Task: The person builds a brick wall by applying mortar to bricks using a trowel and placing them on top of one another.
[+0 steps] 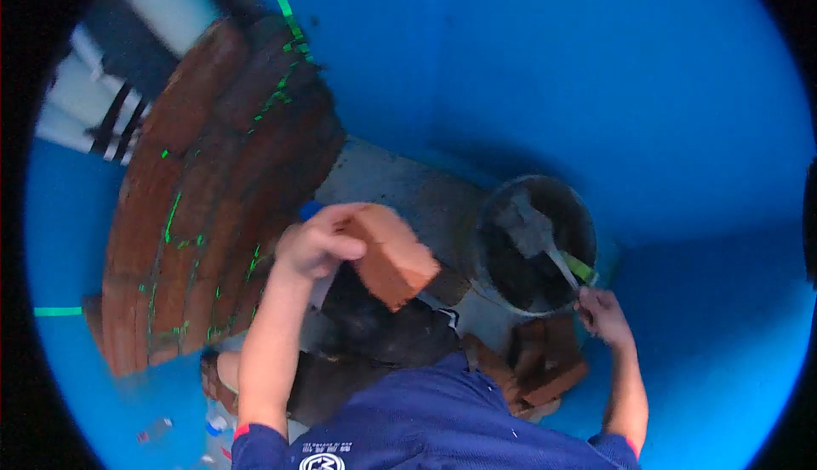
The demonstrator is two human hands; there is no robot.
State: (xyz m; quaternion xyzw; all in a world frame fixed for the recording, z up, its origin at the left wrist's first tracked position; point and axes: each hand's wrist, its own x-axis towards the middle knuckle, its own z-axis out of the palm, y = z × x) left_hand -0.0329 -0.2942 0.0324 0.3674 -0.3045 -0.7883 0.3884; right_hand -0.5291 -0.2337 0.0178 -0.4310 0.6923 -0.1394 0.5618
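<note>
My left hand grips an orange-red brick by one end, raised over my lap and apart from the brick wall on the left. My right hand is closed around the handle of a trowel at the near right side of a round bucket. The trowel's blade lies inside the bucket, over a dark grey mix that looks like mortar. Some grey stuff seems to cling to the blade, though blur hides how much.
Loose bricks are piled just nearer than the bucket. Blue panels close in the far and right sides. Green light lines cross the wall's courses. A clear plastic bottle lies at the lower left.
</note>
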